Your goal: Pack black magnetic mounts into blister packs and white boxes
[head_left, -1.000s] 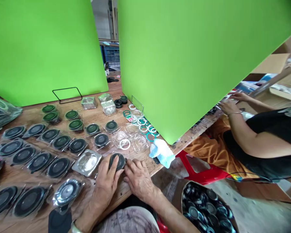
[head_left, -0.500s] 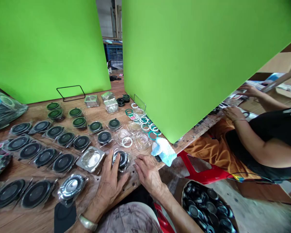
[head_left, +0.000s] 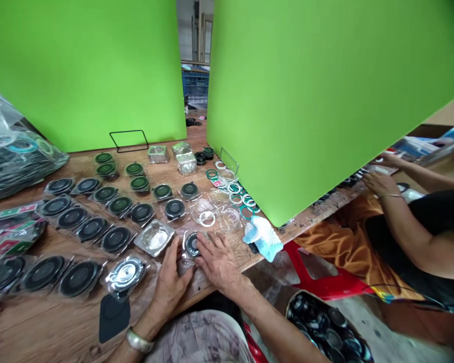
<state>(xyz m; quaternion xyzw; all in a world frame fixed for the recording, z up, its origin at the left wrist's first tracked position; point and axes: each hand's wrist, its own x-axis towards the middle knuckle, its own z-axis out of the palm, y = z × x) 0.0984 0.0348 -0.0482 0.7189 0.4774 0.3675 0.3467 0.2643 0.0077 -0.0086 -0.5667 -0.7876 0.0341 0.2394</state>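
Bagged disc [head_left: 191,244]: small black round part in clear plastic bag, lying on wooden table [head_left: 79,333] near front edge, between both hands
Left hand [head_left: 169,282]: flat on bag just left of disc, fingers spread and loose, pressing the plastic, nothing clamped
Right hand [head_left: 217,259]: fingertips on right edge of disc and bag, fingers extended, no closed grasp
Near left: square silver tray [head_left: 154,237], shiny bagged disc [head_left: 126,274]
Rows behind: many bagged black discs [head_left: 93,228] laid across table
Right of hands: blue-white cloth [head_left: 264,235] at table edge
Far right: another person's arm [head_left: 404,222], well apart
Floor: bin of black discs [head_left: 325,327]
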